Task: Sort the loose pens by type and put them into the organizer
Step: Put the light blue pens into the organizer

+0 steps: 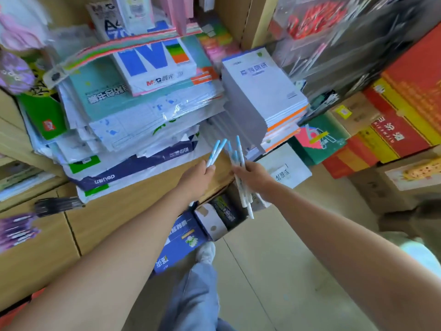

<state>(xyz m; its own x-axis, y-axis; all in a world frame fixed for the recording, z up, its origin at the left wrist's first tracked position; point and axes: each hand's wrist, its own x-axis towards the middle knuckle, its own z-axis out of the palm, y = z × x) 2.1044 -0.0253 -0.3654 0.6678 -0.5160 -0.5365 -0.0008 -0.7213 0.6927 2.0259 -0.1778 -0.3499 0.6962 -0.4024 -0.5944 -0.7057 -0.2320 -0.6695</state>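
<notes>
My left hand (199, 174) pinches two white pens with light-blue caps (216, 151), their caps pointing up and away. Close to its right, my right hand (250, 175) grips a bundle of several pens of the same white and blue kind (241, 177), which fan out above and below the fist. Both hands hover over the edge of a cardboard carton (143, 199). Black pens (57, 206) and purple pens (16, 231) lie on cartons at the left. No organizer can be told apart in this blurred view.
Stacks of paper reams and notebooks (148, 96) rise behind the hands. Red and yellow boxes (393, 130) stand at the right. An open box with small packs (219, 216) sits on the floor beside my shoe (206, 253).
</notes>
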